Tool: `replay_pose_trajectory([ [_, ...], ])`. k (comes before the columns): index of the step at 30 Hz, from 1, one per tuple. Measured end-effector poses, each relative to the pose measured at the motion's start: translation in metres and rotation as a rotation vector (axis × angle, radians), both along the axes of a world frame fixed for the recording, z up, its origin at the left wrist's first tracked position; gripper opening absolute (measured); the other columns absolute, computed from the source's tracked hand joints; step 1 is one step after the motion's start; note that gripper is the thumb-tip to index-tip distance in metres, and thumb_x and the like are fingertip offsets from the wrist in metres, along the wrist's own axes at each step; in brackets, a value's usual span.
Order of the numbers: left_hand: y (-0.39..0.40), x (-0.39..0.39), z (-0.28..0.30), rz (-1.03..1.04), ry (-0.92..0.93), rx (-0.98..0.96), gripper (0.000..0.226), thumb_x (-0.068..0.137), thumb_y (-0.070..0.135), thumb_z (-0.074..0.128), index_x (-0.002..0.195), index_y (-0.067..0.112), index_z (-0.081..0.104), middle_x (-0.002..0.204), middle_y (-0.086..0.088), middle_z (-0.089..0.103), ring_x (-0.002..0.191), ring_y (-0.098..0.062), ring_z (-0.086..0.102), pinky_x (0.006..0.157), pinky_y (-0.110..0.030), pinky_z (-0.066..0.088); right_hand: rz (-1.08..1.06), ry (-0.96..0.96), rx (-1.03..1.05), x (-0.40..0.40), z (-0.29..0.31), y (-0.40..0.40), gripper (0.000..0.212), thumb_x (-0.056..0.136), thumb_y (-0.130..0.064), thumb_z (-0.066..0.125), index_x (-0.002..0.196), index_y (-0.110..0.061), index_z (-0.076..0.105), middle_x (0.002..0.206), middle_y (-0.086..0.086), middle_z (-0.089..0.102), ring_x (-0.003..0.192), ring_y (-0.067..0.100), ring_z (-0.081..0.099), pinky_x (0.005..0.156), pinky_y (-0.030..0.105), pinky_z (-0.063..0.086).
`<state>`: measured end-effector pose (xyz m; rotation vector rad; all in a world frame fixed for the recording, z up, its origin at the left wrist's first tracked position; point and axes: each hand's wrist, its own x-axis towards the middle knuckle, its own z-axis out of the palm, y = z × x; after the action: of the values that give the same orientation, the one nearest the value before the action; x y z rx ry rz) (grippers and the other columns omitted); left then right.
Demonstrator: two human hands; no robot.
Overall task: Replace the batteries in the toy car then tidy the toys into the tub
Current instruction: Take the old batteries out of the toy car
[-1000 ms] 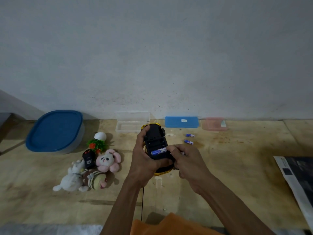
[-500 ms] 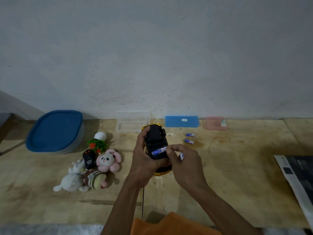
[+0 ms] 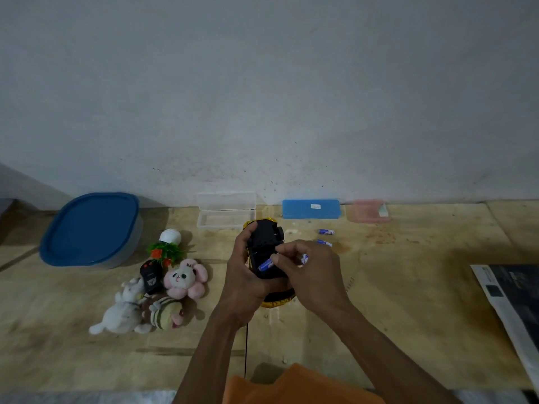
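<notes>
Toy car (image 3: 267, 246): held upside down above the wooden floor (image 3: 408, 301), black underside up, yellow body showing at front and rear edges. Battery bay open; one blue battery (image 3: 264, 264) seated slantwise in it.

Left hand (image 3: 243, 279): wrapped round the car's left flank, fingers curled over the front end, thumb against the underside. Firm grip.

Right hand (image 3: 310, 275): fingers curled, fingertips at the seated battery; whether pinching or merely pressing it cannot be told. A second blue-and-white battery (image 3: 304, 258) tucked among the curled fingers of this hand.

Two spare batteries (image 3: 326, 232) lying on the floor just beyond the right hand, near each other, apart from the car.

Tub (image 3: 92, 230) with blue lid on, far left near the wall, well apart from the car.

Soft toys clustered left of the car: pink plush (image 3: 185, 279), white plush (image 3: 124, 309), striped plush (image 3: 163, 312), small black toy (image 3: 151, 277), artificial plant (image 3: 167, 247) tipped over.

Along the wall: clear case (image 3: 226, 211), open; blue case (image 3: 311, 209); pink case (image 3: 369, 211). Newspaper (image 3: 513, 298) at the right edge. Orange cloth (image 3: 291, 386) at the bottom.
</notes>
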<state>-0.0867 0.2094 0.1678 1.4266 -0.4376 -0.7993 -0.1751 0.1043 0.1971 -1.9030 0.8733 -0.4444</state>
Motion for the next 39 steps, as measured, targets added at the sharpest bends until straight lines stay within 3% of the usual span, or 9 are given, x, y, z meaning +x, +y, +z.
replay_pose_trajectory([
  [5,0.002,0.001,-0.003,-0.025,-0.044,0.025,0.112,0.056,-0.019,0.087,0.146,0.029,0.04,0.138,0.006,0.057,0.114,-0.011,0.067,0.079,-0.033,0.061,-0.036,-0.009,0.021,0.01,0.001,0.002,0.021,0.082,-0.023,0.079,0.103,-0.02,0.077,0.101,-0.004,0.074,0.093,0.006,0.066,0.083,0.018,0.053],
  [11,0.008,0.003,-0.015,-0.086,-0.067,0.041,0.111,0.057,-0.021,0.086,0.146,0.025,0.04,0.14,0.007,0.058,0.125,-0.014,0.06,0.095,-0.036,0.056,-0.012,0.049,0.048,0.02,-0.006,0.015,0.017,0.088,-0.021,0.072,0.104,-0.022,0.075,0.098,-0.01,0.075,0.086,-0.005,0.065,0.071,0.0,0.044],
  [18,0.021,0.01,-0.021,-0.138,-0.022,0.047,0.102,0.064,-0.027,0.076,0.142,0.026,0.038,0.139,0.002,0.056,0.118,-0.002,0.062,0.084,-0.019,0.055,0.014,0.137,0.009,0.027,-0.012,0.038,0.016,0.089,-0.024,0.069,0.103,-0.021,0.077,0.099,-0.009,0.076,0.088,0.0,0.065,0.073,0.0,0.04],
  [21,0.031,0.013,-0.03,-0.17,-0.036,0.062,0.099,0.067,-0.026,0.075,0.14,0.031,0.039,0.133,0.012,0.058,0.116,0.003,0.061,0.084,-0.016,0.054,0.02,0.163,0.082,0.03,-0.014,0.047,0.023,0.086,-0.028,0.075,0.107,-0.02,0.075,0.099,-0.008,0.076,0.084,-0.005,0.064,0.071,-0.001,0.042],
  [24,0.041,0.019,-0.039,-0.184,-0.043,0.098,0.101,0.064,-0.018,0.083,0.139,0.034,0.042,0.135,0.014,0.058,0.122,-0.001,0.059,0.096,-0.022,0.052,0.024,0.185,0.131,0.034,-0.017,0.054,0.024,0.086,-0.021,0.075,0.109,-0.017,0.073,0.095,-0.008,0.074,0.072,-0.015,0.06,0.065,-0.002,0.043],
  [26,0.047,0.025,-0.045,-0.189,-0.031,0.103,0.104,0.058,-0.014,0.087,0.142,0.029,0.043,0.139,0.01,0.057,0.126,-0.006,0.058,0.1,-0.03,0.053,-0.015,0.17,0.193,0.035,-0.016,0.056,0.022,0.088,-0.021,0.073,0.11,-0.019,0.073,0.093,-0.011,0.071,0.078,-0.011,0.063,0.065,0.003,0.046],
  [29,0.052,0.033,-0.054,-0.2,0.024,0.124,0.113,0.051,-0.01,0.092,0.143,0.033,0.045,0.142,0.009,0.054,0.125,-0.012,0.058,0.094,-0.042,0.057,-0.224,0.024,0.533,0.028,-0.01,0.046,0.018,0.092,-0.016,0.066,0.108,-0.019,0.072,0.097,0.0,0.073,0.087,0.012,0.071,0.052,0.02,0.046],
  [32,0.047,0.038,-0.068,-0.186,0.109,0.175,0.113,0.053,-0.014,0.09,0.143,0.037,0.044,0.139,0.002,0.055,0.12,-0.022,0.06,0.09,-0.051,0.059,-0.438,-0.154,0.827,0.003,-0.01,0.024,0.017,0.094,-0.011,0.06,0.106,-0.008,0.072,0.086,0.008,0.068,0.07,0.016,0.066,0.043,0.023,0.034],
  [39,0.012,0.026,-0.111,-0.16,0.168,0.281,0.108,0.054,-0.016,0.089,0.139,0.036,0.047,0.14,-0.004,0.053,0.121,-0.028,0.059,0.092,-0.054,0.057,-0.672,-0.167,0.924,-0.032,-0.047,-0.02,0.028,0.097,-0.031,0.06,0.095,-0.004,0.067,0.067,0.003,0.05,0.05,0.011,0.046,0.044,0.023,0.03],
])
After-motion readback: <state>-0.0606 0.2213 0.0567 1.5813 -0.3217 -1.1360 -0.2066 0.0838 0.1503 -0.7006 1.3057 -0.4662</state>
